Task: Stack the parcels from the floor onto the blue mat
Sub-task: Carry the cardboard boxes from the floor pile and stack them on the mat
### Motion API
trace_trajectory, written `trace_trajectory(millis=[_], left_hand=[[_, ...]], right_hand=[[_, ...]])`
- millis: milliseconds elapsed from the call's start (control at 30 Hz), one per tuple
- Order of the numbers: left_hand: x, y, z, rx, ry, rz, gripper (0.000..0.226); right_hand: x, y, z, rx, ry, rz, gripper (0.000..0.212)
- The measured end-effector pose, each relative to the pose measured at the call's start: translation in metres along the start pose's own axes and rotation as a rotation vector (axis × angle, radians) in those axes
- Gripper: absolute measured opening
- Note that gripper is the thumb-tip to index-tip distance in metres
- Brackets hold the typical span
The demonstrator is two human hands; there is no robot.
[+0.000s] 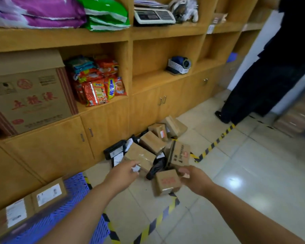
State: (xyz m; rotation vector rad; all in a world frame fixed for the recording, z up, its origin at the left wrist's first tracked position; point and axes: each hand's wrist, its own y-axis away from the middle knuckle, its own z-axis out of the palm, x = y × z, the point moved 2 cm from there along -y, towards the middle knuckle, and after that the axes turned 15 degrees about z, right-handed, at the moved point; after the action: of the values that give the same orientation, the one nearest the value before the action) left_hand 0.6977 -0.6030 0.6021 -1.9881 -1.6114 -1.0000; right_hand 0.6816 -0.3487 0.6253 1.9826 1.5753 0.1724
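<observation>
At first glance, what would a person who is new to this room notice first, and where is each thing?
The eye goes to the heap of brown and black parcels on the tiled floor against the wooden cabinets, with the left hand and right hand reaching toward it. At lower left, two labelled boxes lie on the blue mat. Bright red snack packets fill a shelf above.

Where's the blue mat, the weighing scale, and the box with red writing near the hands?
blue mat (77, 189): head view, bare ribbed top.
weighing scale (154, 15): head view, keypad face.
box with red writing (166, 184): head view, top face.
</observation>
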Motion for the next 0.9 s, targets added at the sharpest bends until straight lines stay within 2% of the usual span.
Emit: trace_trajectory(millis=[233, 500, 900], left_hand=[[0.061, -0.06, 0.04, -0.016, 0.016, 0.018, 0.043], [0.083, -0.166, 0.052, -0.012, 0.072, -0.024, 0.044], [0.128, -0.346, 0.08, -0.144, 0.099, 0.008, 0.043]], right_hand=[[0.08, -0.028, -0.055, 0.055, -0.04, 0.044, 0.033], [0.1, -0.108, -0.105, 0.081, -0.09, 0.081, 0.039], [0.15, -0.239, -0.196, 0.086, -0.171, 0.196, 0.036]])
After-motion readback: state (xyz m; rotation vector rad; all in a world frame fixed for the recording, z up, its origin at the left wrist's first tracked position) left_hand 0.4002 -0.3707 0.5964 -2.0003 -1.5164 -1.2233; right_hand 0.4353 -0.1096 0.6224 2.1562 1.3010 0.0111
